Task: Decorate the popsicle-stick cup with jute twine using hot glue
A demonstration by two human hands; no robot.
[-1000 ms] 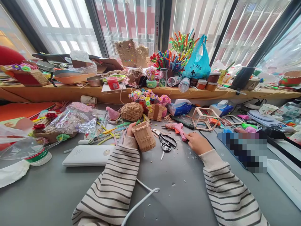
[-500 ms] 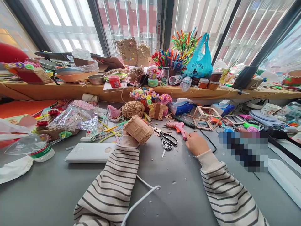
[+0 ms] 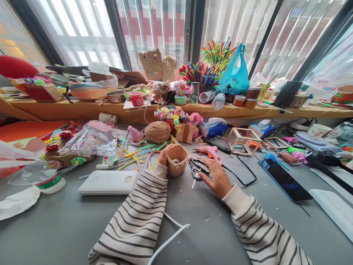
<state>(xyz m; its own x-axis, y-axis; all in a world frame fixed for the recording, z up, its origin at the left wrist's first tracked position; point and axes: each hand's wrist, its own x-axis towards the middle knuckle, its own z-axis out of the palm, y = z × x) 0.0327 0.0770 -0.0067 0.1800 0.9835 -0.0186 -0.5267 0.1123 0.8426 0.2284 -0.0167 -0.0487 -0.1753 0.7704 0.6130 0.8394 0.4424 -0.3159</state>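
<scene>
My left hand (image 3: 164, 155) grips a small tan basket (image 3: 177, 170) by its left side, its open mouth tilted up toward me. Most of the left fingers are hidden behind the basket. My right hand (image 3: 217, 179) is empty, fingers spread apart, just above the grey table. Beside its fingertips lie black-handled scissors (image 3: 199, 166), blades pointing toward me. A pink glue gun (image 3: 211, 151) rests on the table just beyond the right hand, its black cord curving off to the right.
A ball of twine (image 3: 157, 132) sits behind the basket. A white power bank (image 3: 108, 183) lies left of my left arm, and a white cable (image 3: 176, 235) runs between my arms. At right are a stick frame (image 3: 244, 141) and a phone (image 3: 285, 180).
My right hand has let go of the glue gun, which now lies on the table, and has moved left. The basket has been turned so its opening shows, and shifted right.
</scene>
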